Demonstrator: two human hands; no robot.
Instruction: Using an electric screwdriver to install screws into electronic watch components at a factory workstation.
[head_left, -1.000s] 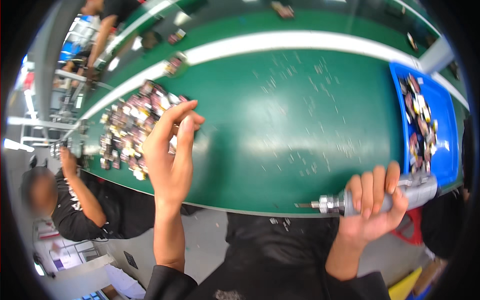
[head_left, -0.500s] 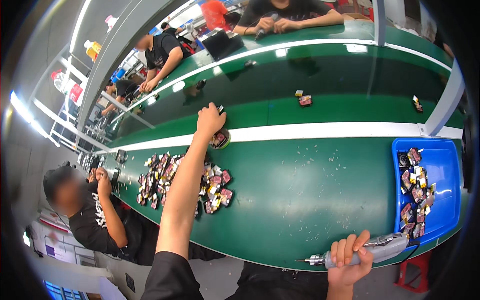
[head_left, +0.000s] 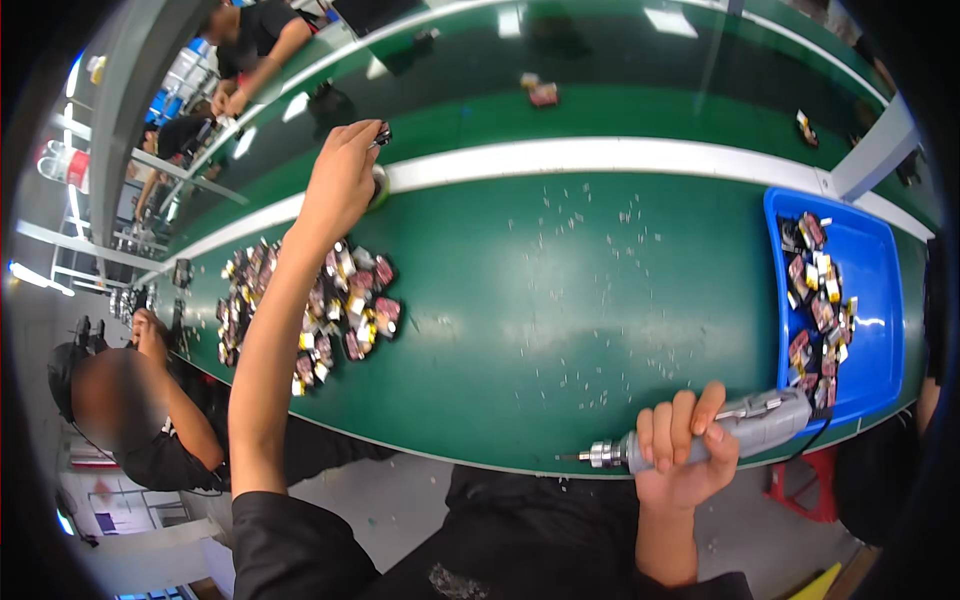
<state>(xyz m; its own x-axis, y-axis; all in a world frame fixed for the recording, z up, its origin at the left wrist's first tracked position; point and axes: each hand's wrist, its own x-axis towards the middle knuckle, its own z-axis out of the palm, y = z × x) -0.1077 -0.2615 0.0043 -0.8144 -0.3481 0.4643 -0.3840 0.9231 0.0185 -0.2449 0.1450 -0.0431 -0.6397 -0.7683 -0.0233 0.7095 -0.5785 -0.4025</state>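
Observation:
My left hand reaches over the white rail at the far left. Its fingertips pinch a small black part with a shiny edge; its exact kind is unclear. Partly behind that hand stands a round tub with a green rim. Under and beside my left forearm lies a pile of small black assemblies with pink, white and yellow patches. My right hand is wrapped round a grey electric screwdriver near the bench's front edge, its bit pointing left.
A blue tray on the right holds several similar assemblies. Tiny pale bits are scattered over the green bench. Beyond the white rail, a belt carries a few pieces. A co-worker sits at the left; a grey post rises at right.
The whole view has shifted, so the bench sits higher and further left. My left hand has lifted slightly from the tub, with the black part now plainly visible. My right hand keeps hold of the screwdriver.

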